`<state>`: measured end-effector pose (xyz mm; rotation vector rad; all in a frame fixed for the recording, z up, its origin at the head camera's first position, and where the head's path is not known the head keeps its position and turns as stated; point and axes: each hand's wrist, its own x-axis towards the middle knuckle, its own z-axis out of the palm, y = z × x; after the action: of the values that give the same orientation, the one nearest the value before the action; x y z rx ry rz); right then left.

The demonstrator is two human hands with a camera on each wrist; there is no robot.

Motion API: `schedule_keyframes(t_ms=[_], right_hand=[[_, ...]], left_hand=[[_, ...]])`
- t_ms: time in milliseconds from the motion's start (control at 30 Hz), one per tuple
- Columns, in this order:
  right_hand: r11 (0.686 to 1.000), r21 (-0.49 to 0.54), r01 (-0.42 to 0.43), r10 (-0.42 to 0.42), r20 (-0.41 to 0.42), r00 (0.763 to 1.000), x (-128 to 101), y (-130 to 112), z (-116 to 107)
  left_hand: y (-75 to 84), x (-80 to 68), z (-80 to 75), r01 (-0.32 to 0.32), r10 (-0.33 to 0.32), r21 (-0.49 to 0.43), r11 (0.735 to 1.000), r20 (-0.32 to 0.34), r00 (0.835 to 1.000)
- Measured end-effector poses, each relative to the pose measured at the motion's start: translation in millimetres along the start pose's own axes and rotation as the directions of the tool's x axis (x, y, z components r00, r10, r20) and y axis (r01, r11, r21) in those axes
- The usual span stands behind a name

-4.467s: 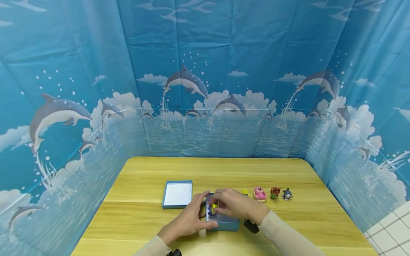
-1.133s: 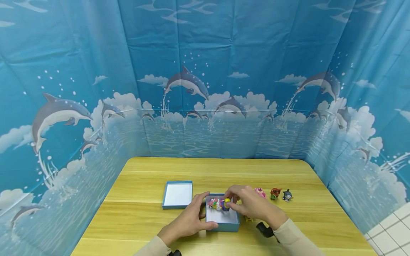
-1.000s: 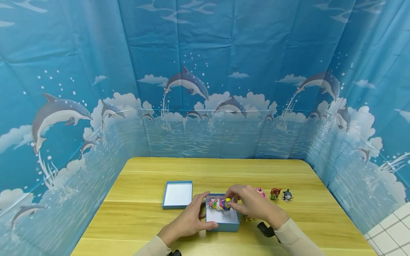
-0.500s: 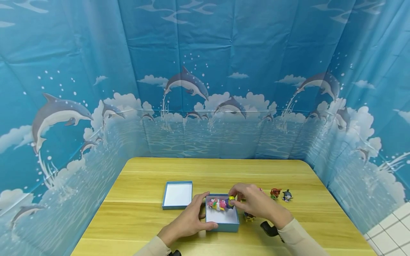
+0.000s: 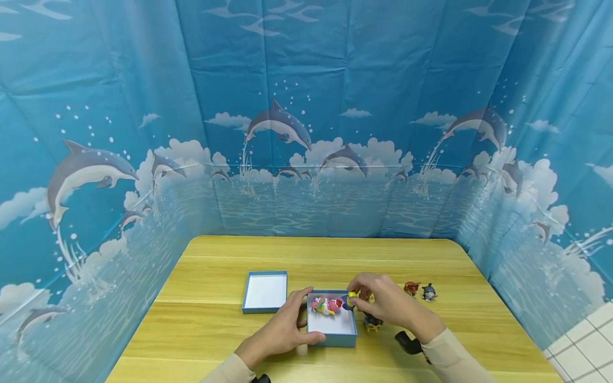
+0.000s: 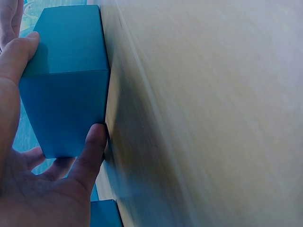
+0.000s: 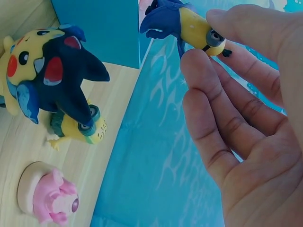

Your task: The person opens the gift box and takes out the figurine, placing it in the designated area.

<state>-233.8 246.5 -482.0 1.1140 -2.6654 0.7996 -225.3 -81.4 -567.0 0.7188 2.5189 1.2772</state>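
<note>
In the head view my left hand [image 5: 287, 323] grips the left side of a blue box [image 5: 335, 340] with a white inside, thumb at its front wall. The left wrist view shows fingertips against the box's blue side [image 6: 66, 111]. Inside lies a pink, white and red figurine [image 5: 326, 306]. My right hand [image 5: 392, 303] pinches a yellow minion figurine [image 7: 196, 28] between thumb and fingers; it has a grey goggle and a dark blue lower part. In the head view it overlaps the box's right rim.
A shallow blue lid [image 5: 265, 291] lies left of the box. Right of it stand a Pikachu figurine in dark blue [image 7: 52, 71], a goggled yellow figurine [image 7: 78, 125] and a pink bear figurine [image 7: 54, 194]. Farther right are a reddish-brown figurine [image 5: 411, 288] and a dark-capped figurine [image 5: 429, 292].
My right hand has moved right with the minion figurine, from the box's left part to its right rim. The pink figurine in the box has come into view. My left hand stays put.
</note>
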Motion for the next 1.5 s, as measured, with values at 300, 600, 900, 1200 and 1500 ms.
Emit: schedule_keyframes(t_ms=[300, 600, 900, 1200, 1500], right_hand=[[0.999, -0.014, -0.042, 0.042, -0.001, 0.999, -4, -1, -6], [0.998, -0.039, -0.052, 0.050, -0.041, 0.998, -10, 2, -10], [0.997, -0.018, -0.069, 0.067, -0.066, 0.996, -19, 7, -16], [0.998, -0.056, -0.023, 0.016, -0.128, 0.992, -26, 14, -19], [0.998, -0.058, -0.014, 0.006, -0.141, 0.990, -34, 18, -25]], left_hand=[[2.6, -2.1, 0.0, -0.009, 0.009, 0.003, 1.000, -0.004, 1.000], [3.2, -2.4, -2.0, -0.003, 0.003, -0.027, 1.000, 0.004, 1.000], [3.6, -2.3, -0.9, -0.006, 0.006, 0.004, 1.000, -0.013, 1.000], [4.3, -1.9, -2.2, -0.003, 0.003, -0.004, 1.000, -0.005, 1.000], [4.1, -2.2, -2.0, -0.002, 0.002, 0.009, 1.000, -0.005, 1.000]])
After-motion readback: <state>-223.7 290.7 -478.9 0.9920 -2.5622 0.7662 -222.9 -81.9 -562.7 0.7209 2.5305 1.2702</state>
